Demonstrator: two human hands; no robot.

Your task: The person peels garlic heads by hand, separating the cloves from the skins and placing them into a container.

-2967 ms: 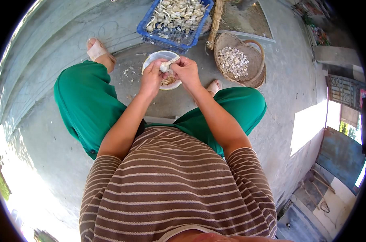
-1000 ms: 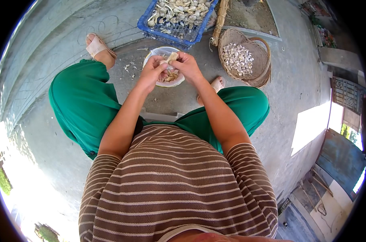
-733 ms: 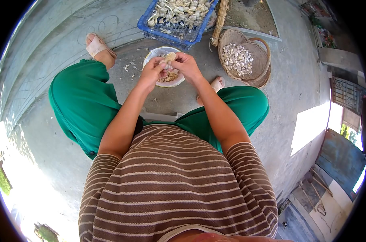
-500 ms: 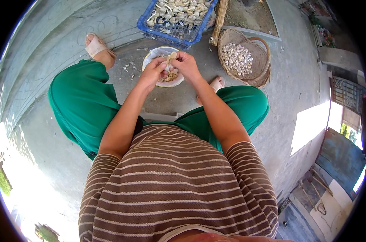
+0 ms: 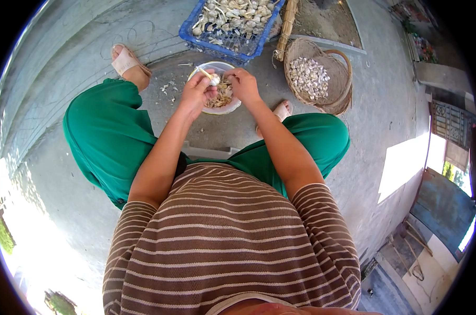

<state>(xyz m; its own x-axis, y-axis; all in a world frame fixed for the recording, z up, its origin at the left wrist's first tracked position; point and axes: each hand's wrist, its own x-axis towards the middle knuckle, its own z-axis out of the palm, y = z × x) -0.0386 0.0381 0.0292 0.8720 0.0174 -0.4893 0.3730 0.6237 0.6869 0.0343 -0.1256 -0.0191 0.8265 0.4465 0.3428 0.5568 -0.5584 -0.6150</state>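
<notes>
My left hand (image 5: 197, 90) is closed on a garlic bulb (image 5: 215, 81), a white head whose pale stalk points up and to the left. My right hand (image 5: 244, 87) is a short way to the right of the bulb, thumb and fingers pinched together; whatever is between them, if anything, is too small to tell. Below both hands stands a white basin (image 5: 223, 109) with a yellowish rim. Brown and tan garlic skins (image 5: 225, 95) lie inside it. The hands hide part of its left and right sides.
A blue plastic crate (image 5: 217, 51) of garlic bulbs stands beyond the basin. To the right is a wicker basket (image 5: 338, 79) with loose cloves (image 5: 309, 77). A bundle of straw stalks (image 5: 285, 29) lies between them. Skin scraps (image 5: 168, 88) litter the concrete floor near my left foot.
My hands have parted: the right has moved slightly right, off the bulb. The left still holds it, and its stalk now points to the left. A tan piece of skin seen between the hands is gone.
</notes>
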